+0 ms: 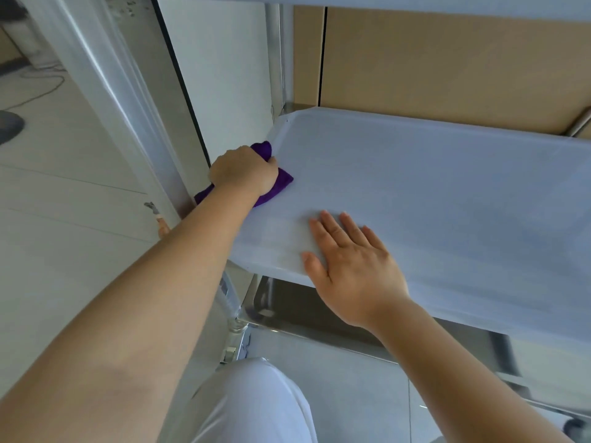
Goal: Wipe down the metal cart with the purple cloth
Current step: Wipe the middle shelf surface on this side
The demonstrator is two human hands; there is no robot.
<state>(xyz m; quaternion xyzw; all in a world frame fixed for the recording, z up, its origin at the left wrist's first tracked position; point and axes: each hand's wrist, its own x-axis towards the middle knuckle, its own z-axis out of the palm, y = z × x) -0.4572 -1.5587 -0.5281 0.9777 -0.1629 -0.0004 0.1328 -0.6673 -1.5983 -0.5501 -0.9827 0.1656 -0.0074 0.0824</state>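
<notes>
The metal cart's middle shelf [447, 193] fills the right half of the head view, pale and dull. My left hand [244, 171] grips the crumpled purple cloth [281, 183] and presses it on the shelf's left edge. Parts of the cloth stick out above and below the fist. My right hand [351, 263] lies flat on the shelf's near edge with straight, spread fingers, holding nothing.
A lower steel shelf [287, 302] shows beneath the middle one, and an upper shelf edge [415, 4] runs along the top. A cart post [275, 59] rises at the far left corner. White door frame [105, 91] stands left; tan wall panels [447, 59] behind; tiled floor below.
</notes>
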